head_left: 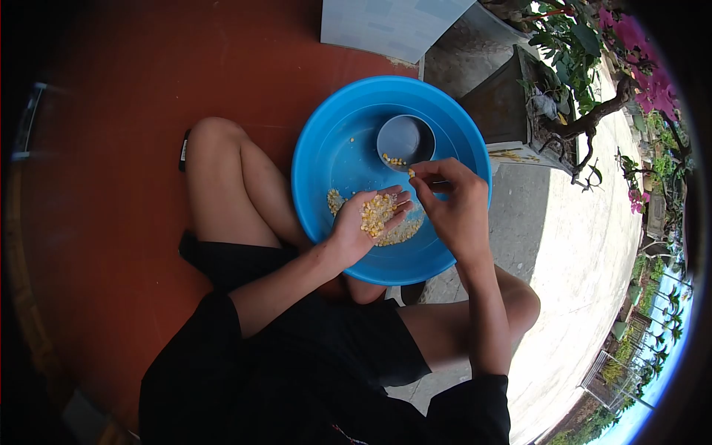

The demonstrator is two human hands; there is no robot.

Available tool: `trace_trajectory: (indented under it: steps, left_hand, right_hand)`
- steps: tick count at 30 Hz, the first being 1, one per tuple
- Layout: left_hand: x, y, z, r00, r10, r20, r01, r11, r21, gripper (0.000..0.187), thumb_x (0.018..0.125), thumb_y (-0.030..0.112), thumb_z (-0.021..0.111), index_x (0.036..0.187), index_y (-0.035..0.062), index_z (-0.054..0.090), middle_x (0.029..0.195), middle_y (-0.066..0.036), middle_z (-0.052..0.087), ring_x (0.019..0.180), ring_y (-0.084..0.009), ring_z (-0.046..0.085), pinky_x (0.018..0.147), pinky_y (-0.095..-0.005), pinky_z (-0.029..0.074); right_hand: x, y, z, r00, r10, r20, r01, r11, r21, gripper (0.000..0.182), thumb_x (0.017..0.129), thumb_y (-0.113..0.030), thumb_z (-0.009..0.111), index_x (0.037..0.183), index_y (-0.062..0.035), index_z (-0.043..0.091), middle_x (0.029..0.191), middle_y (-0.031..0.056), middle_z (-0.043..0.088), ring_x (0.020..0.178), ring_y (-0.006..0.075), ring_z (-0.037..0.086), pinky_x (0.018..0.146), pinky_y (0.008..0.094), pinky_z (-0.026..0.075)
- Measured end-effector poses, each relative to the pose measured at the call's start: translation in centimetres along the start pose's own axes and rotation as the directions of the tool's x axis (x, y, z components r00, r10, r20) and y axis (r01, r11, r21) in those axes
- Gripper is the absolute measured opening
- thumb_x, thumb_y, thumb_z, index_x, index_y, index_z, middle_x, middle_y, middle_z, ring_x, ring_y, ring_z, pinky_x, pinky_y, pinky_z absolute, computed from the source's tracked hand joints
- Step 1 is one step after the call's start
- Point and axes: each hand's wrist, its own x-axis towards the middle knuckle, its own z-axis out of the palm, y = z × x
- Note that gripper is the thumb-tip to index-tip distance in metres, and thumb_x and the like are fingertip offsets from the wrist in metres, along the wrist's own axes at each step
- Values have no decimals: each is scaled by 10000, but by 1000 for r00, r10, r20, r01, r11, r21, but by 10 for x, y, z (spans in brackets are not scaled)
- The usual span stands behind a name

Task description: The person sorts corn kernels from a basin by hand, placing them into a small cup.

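Observation:
A large blue basin lies before me, with corn kernels spread over its near side. My left hand is palm up over the basin, fingers stretched out, and a heap of yellow and whitish kernels rests on it. Between the thumb and forefinger of my right hand is a corn kernel, held close to the near edge of a round metal bowl. This bowl sits inside the basin at its far side and has a few kernels in it.
My bare knees flank the basin, on a red floor at left and grey concrete at right. A pale box-like object stands beyond the basin. Planters with a twisted branch and pink flowers are at upper right.

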Motion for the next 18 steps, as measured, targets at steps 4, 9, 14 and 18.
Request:
trace_trajectory:
  steps: [4, 9, 14, 18]
  left_hand:
    - [-1, 1, 0, 999, -17, 30, 18, 1000, -18, 500, 1134, 264, 439, 1508, -53, 534, 1501, -204, 632, 1453, -350, 580, 1234, -428, 471]
    - [1, 0, -4, 998, -17, 66, 18, 1000, -15, 501, 1135, 260, 438, 1514, -53, 534, 1509, -202, 627, 1448, -341, 584, 1234, -432, 471]
    - [2, -2, -5, 998, -2, 64, 1, 1000, 10, 389, 1121, 244, 469, 1391, 10, 622, 1363, -126, 702, 1278, -248, 676, 1104, -430, 544]
    - [1, -5, -7, 999, -30, 17, 29, 998, 63, 259, 1103, 230, 499, 1242, 84, 661, 1217, -59, 734, 1128, -201, 715, 963, -413, 570]
  right_hand:
    - [12, -5, -15, 975, -90, -204, 72, 993, -96, 220, 918, 82, 776, 1131, 28, 776, 1066, 154, 778, 941, 244, 813, 848, 342, 682]
    - [4, -4, -17, 991, -35, -129, 30, 998, -46, 233, 923, 90, 762, 1148, 26, 773, 1097, 161, 771, 954, 246, 808, 855, 352, 679]
    - [-15, 8, 5, 981, -71, 178, 73, 997, -1, 260, 894, 87, 753, 1148, 31, 753, 1067, 185, 748, 932, 342, 791, 813, 415, 648]
    - [-28, 14, 24, 969, -31, 245, 63, 990, -123, 247, 925, 2, 730, 1170, 21, 749, 1065, 214, 704, 943, 450, 726, 855, 504, 597]
